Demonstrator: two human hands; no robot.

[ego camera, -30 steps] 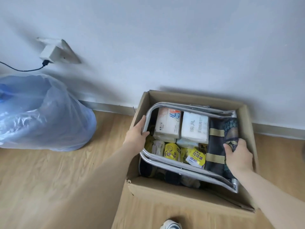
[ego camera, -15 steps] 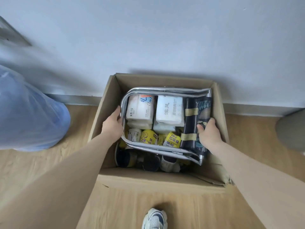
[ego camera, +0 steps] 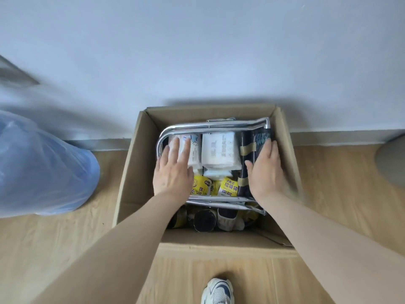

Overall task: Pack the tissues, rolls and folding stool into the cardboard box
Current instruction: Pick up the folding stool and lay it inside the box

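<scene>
An open cardboard box (ego camera: 140,154) stands on the wooden floor against the wall. Inside it lies the folding stool (ego camera: 210,125), its chrome frame flat and its dark patterned seat fabric at the right. White tissue packs (ego camera: 219,150) and yellow rolls (ego camera: 228,187) show through the frame; dark rolls (ego camera: 205,220) lie at the box's near side. My left hand (ego camera: 173,172) rests flat, fingers spread, over the stool's left side and a tissue pack. My right hand (ego camera: 266,172) lies flat, palm down, on the seat fabric.
A large blue plastic bag (ego camera: 41,167) sits on the floor to the left of the box. A grey rounded object (ego camera: 392,163) is at the right edge. My white and blue shoe (ego camera: 218,291) stands just before the box's front flap.
Both hands have let go of the stool's frame and fabric and now lie flat on top. The stool has sunk lower into the box. The view has shifted left.
</scene>
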